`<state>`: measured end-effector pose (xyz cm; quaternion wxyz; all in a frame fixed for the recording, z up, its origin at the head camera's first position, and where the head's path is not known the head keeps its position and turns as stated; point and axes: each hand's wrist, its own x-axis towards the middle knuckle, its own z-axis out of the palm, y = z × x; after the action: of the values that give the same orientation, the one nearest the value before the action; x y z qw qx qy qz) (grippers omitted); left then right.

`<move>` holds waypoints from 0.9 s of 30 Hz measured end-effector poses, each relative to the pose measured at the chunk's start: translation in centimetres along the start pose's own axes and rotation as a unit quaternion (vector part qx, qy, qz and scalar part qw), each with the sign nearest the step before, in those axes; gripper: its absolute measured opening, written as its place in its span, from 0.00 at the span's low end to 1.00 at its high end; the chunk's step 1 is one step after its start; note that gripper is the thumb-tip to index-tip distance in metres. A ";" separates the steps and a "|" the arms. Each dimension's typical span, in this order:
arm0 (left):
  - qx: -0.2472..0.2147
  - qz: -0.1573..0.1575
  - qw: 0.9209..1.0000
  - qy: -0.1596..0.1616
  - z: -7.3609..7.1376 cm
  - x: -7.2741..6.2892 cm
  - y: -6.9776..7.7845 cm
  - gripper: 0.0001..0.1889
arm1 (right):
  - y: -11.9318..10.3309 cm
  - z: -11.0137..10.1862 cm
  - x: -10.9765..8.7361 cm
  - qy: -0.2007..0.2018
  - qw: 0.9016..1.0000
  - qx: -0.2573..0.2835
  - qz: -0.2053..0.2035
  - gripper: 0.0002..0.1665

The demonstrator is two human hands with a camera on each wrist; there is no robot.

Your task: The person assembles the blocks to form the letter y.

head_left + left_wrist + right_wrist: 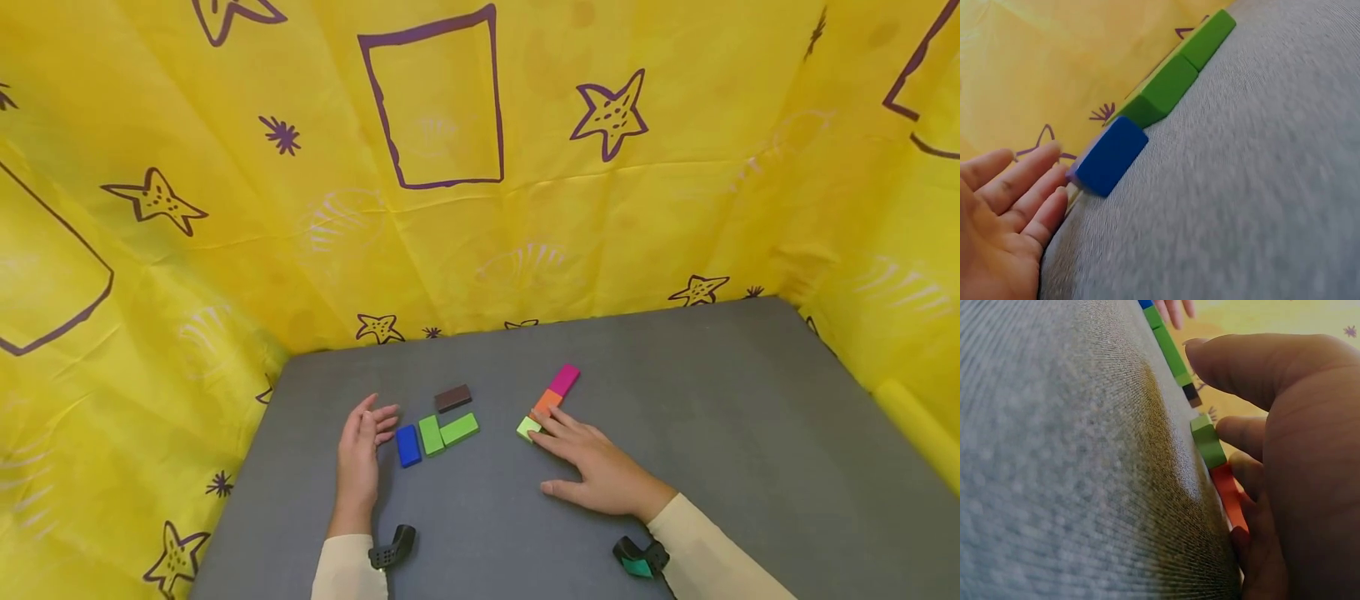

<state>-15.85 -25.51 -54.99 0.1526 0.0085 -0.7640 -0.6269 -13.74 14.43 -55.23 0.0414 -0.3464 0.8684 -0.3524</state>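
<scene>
We judge the magenta-orange-lime block row [545, 402], lower centre-right, formed, the right hand [603, 472] touching it, fingers apart, with blue block [408, 446], brown block [453, 398] and green blocks [431, 435], lower centre-left beside the empty left hand [360, 454], apparently remaining.

The right hand [1310, 444] is at a green block [1209, 444] adjoining an orange block [1227, 490].

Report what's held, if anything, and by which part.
Nothing, apparently: the right hand merely touches the lime block and orange block, thumb apart; the left hand is empty.
</scene>
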 end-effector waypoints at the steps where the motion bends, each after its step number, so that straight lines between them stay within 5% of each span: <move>1: 0.011 -0.002 1.000 -0.009 -0.1 -0.2 0.0 0.26 | 0.0 0.0 0.0 0.000 1.000 0.000 0.000 0.44; 8: 0.095 0.006 0.992 -0.085 -0.9 -1.2 0.0 0.35 | 0.1 0.0 0.0 -0.002 1.000 0.004 0.002 0.44; 16: 0.174 0.009 0.976 -0.132 -1.3 -1.8 0.2 0.47 | -0.1 -0.1 0.1 -0.004 1.000 0.008 0.005 0.45; 27: 0.177 -0.012 0.978 -0.109 -1.2 -1.7 0.2 0.44 | -0.1 -0.2 0.1 0.003 1.000 0.016 0.008 0.45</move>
<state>-13.88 -26.22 -54.94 0.0568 -0.0242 -0.8748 -0.4806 -13.79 14.46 -55.03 0.0470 -0.3373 0.8656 -0.3672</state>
